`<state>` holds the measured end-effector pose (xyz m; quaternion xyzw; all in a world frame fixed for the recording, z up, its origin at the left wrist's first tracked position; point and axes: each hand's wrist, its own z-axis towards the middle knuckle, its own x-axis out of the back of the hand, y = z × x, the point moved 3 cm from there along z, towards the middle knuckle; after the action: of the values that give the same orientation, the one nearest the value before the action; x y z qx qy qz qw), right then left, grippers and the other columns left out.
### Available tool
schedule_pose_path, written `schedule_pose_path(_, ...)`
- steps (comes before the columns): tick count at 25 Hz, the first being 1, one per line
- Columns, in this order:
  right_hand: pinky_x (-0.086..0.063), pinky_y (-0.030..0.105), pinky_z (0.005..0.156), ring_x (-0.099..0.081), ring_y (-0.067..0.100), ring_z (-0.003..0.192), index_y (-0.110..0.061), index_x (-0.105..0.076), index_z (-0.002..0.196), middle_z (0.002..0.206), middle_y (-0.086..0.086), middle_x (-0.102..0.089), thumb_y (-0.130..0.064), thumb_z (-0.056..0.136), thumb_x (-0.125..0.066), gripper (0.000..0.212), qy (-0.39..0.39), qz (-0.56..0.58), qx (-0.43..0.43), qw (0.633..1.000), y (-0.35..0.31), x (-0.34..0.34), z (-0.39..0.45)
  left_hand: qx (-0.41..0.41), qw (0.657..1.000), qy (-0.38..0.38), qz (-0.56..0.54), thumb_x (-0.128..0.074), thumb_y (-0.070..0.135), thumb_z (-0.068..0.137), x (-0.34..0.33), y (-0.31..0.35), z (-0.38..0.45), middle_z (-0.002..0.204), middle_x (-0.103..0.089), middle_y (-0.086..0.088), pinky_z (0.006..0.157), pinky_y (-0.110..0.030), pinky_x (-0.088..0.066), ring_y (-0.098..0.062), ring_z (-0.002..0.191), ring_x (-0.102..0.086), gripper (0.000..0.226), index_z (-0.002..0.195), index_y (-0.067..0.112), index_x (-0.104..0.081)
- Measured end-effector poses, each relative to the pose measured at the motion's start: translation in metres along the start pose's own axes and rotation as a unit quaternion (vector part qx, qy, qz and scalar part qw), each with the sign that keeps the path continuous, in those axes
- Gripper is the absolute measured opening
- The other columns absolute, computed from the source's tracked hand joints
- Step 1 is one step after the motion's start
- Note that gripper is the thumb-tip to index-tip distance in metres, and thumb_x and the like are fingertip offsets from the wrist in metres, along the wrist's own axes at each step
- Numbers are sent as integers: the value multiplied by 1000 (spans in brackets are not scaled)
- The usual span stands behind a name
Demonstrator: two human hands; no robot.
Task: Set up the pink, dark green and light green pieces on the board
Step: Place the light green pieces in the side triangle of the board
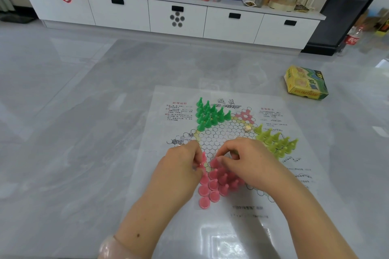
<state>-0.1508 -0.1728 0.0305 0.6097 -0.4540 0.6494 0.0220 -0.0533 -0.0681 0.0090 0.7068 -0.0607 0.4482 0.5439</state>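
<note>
The left hand (pixel 182 164) pinches a pink piece (pixel 203 159) at the near point of the board (pixel 221 139); the right hand (pixel 248 161) has its fingers curled over the top of the pink pieces (pixel 214 185), though whether it grips one I cannot tell. The dark green pieces (pixel 210 114) stand clustered at the far left point, the light green pieces (pixel 276 142) at the right point. A small die (pixel 247 128) lies between them. A yellow box (pixel 305 82) sits on the floor beyond.
</note>
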Motion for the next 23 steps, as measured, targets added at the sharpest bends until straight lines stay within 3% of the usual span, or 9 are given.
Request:
schedule_pose_path(5, -33, 6, 40, -44, 3, 34, -23, -67, 75, 39, -9, -41, -28, 87, -58, 15, 13, -6, -7, 1000, 1, 2, 2, 7, 1000, 3, 13, -59, 9, 78, 2, -4, 1, 84, -60, 8, 69, -24, -44, -12, 82, -57, 31, 64, 30, -42)
schedule_pose_path(10, -32, 8, 36, -46, 1, 33, -30, -61, 65, 35, -10, -45, -27, 87, -58, 23, 3, 12, -22, 1000, 1, -4, 4, 7, 1000, 3, 24, -57, 7, 78, -1, -5, 1, 77, -58, 10, 72, -26, -46, -12, 81, -58, 31, 62, 30, -42)
schedule_pose_path(17, -32, 10, 38, -45, 2, 39, -30, -63, 71, 44, -8, -47, -30, 87, -57, 17, 1, -1, -9, 1000, 1, -7, 5, 16, 1000, 2, 25, -54, 5, 78, 0, -5, 1, 84, -61, 7, 71, -27, -46, -15, 82, -58, 28, 65, 29, -44)
schedule_pose_path(20, -35, 12, 44, -56, 7, 54, -25, -65, 77, 59, -8, -59, -34, 89, -53, 19, -3, 1, -5, 1000, 1, -2, 3, 19, 999, 3, 26, -52, 3, 79, 4, -4, 0, 87, -62, 5, 66, -22, -43, -15, 80, -57, 28, 68, 28, -45)
schedule_pose_path(22, -42, 16, 57, -62, 16, 76, -20, -67, 91, 85, -6, -67, -31, 93, -45, 24, 50, 22, -18, 998, 4, 11, 1, 20, 999, 12, 31, -51, 5, 82, 9, -4, 0, 89, -60, 5, 59, -13, -36, -12, 76, -53, 22, 75, 25, -48)
schedule_pose_path(23, -39, 14, 59, -61, 14, 79, -20, -66, 100, 94, -8, -64, -26, 95, -41, 26, 90, 55, -37, 994, 8, 20, 0, 22, 999, 24, 28, -50, 6, 83, 13, -3, -1, 89, -59, 5, 56, -11, -34, -9, 71, -50, 18, 79, 23, -49)
